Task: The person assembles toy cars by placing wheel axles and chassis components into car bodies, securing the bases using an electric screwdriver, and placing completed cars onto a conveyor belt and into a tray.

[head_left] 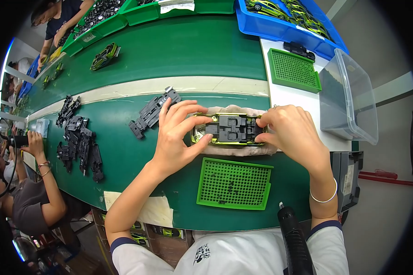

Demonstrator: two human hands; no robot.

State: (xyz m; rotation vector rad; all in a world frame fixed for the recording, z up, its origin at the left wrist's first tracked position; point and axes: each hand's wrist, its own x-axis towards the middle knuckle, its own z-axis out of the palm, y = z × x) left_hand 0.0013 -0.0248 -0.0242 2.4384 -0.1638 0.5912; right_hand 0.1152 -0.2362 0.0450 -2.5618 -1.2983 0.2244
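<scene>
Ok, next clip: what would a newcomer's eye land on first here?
First, the two hands, left hand and right hand, gripping an upturned yellow-green toy car with a black underside, resting on a cloth pad at the middle of the green belt. Next, the green perforated tray just below it, and the scatter of black chassis parts to the left.

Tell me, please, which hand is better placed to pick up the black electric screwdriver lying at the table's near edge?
Probably the right hand: the black electric screwdriver lies just below its wrist, while the left hand sits farther away, gripping the upturned yellow-green toy car.
</scene>
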